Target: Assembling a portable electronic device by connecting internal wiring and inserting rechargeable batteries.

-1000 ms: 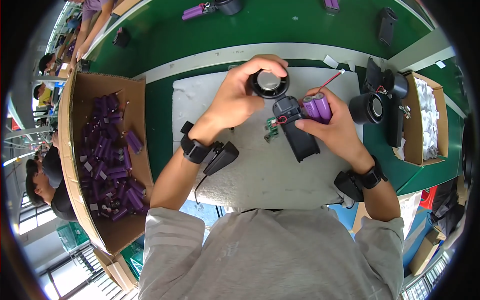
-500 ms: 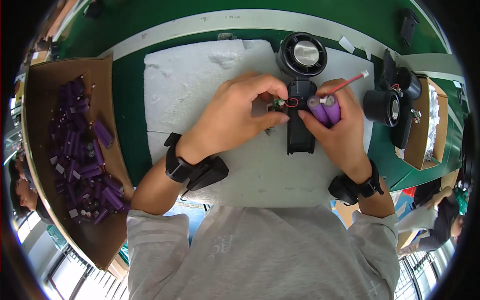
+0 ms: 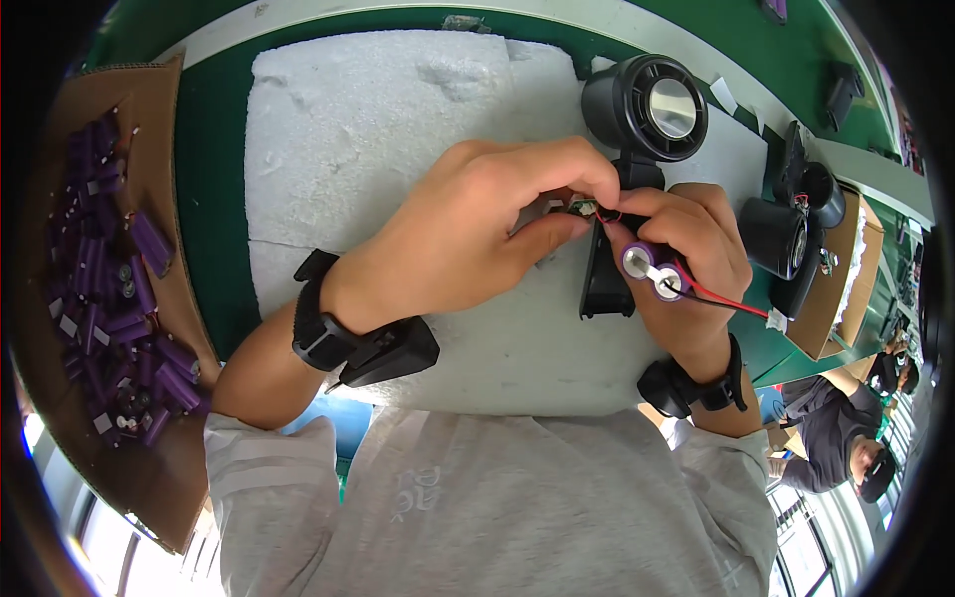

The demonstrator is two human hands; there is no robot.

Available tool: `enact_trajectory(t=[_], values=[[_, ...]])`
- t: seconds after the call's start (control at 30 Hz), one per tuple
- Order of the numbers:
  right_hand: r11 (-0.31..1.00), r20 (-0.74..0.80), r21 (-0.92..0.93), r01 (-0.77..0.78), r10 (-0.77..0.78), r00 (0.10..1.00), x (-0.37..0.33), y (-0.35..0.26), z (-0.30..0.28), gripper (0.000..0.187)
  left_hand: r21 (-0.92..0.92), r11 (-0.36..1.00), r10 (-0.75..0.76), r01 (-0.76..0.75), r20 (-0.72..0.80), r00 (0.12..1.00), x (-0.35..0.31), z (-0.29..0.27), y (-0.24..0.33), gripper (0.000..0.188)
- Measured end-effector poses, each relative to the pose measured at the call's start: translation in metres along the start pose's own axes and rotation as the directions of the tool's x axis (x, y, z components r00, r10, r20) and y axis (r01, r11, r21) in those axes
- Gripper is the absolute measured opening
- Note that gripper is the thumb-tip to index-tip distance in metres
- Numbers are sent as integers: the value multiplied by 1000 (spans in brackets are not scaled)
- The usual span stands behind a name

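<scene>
My left hand (image 3: 468, 219) pinches a small green circuit board (image 3: 582, 207) between thumb and forefinger. Thin wires run from the board toward my right hand (image 3: 686, 234), whose thumb and forefinger meet beside it; the exact grip on the wires is hidden. Tucked in that same hand is a battery pack (image 3: 652, 271) of two purple cells, ends upward, with a red and a black lead ending in a white connector (image 3: 776, 320). Beneath both hands lies a black handheld fan (image 3: 647, 107), its round head away from me and its handle (image 3: 605, 284) partly covered.
White foam sheets (image 3: 348, 129) cover the green bench. To the left, a cardboard box (image 3: 159, 229) holds many purple cells. More black fan units (image 3: 771, 237) stand at right beside a small carton (image 3: 831, 328). Another person (image 3: 831, 438) is farther right.
My right fingers have come over to the board and wires at my left fingertips. The battery pack has turned, and its leads now point right and toward me. The view has shifted.
</scene>
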State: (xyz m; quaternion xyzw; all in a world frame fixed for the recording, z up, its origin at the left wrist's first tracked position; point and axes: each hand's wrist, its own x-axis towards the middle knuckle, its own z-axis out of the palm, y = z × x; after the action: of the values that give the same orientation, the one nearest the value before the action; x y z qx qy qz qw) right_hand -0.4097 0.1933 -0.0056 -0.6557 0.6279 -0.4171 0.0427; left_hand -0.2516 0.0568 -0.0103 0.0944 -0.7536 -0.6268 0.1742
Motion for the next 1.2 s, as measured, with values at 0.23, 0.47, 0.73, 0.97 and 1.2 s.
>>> enact_trajectory(t=[0.23, 0.47, 0.73, 0.97, 1.2], values=[[999, -36, 52, 7, -5, 999, 1, 1, 0, 32, -15, 1000, -22, 22, 2, 1000, 1, -1, 1, 26], [983, -1, 131, -128, 129, 992, 1, -6, -1, 32, -100, 989, -112, 109, -21, 993, -2, 2, 3, 29], [989, 71, 62, -131, 127, 989, 3, -12, -2, 31, -233, 921, -315, 313, 31, 949, -3, -4, 8, 36], [989, 117, 22, -146, 143, 983, 3, -14, -5, 30, -219, 919, -310, 328, 112, 944, -4, -7, 8, 41], [986, 92, 33, -163, 160, 983, 3, -13, -4, 29, 187, 978, 83, -89, 44, 996, -3, -7, 2, 34]])
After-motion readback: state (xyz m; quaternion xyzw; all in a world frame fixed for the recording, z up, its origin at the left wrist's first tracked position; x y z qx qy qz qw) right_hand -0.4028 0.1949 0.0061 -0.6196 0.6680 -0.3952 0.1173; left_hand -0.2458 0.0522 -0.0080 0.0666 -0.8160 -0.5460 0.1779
